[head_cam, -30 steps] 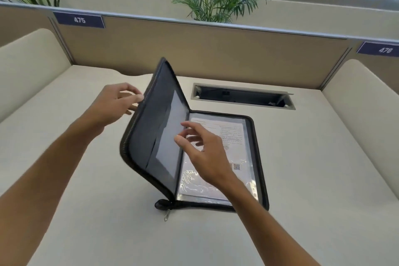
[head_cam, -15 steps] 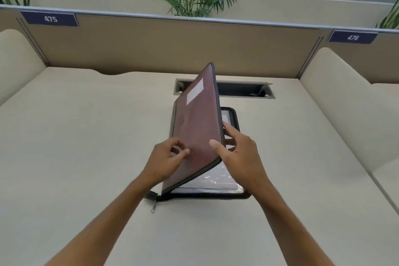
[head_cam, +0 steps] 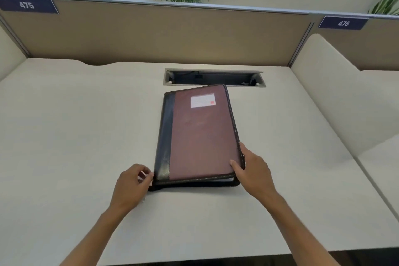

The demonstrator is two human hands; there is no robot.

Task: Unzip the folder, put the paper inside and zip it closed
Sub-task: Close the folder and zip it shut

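The brown folder point(head_cam: 200, 134) with a black spine strip and a white label lies on the desk, its cover folded down flat over the inside. A narrow gap still shows along its near edge. The paper is hidden under the cover. My right hand point(head_cam: 251, 168) grips the folder's near right corner, thumb on top of the cover. My left hand point(head_cam: 131, 183) is at the near left corner, fingertips curled together beside the spine where the zipper starts; the zipper pull is hidden by the fingers.
A beige desk point(head_cam: 75, 136) with a cable slot point(head_cam: 214, 77) just behind the folder. A tan partition point(head_cam: 162, 34) with number plates 475 and 476 stands at the back, padded side dividers left and right, plants beyond.
The cover has swung from upright down onto the folder's right half. My left hand dropped from the cover to the near left corner; my right hand moved out to the near right corner.
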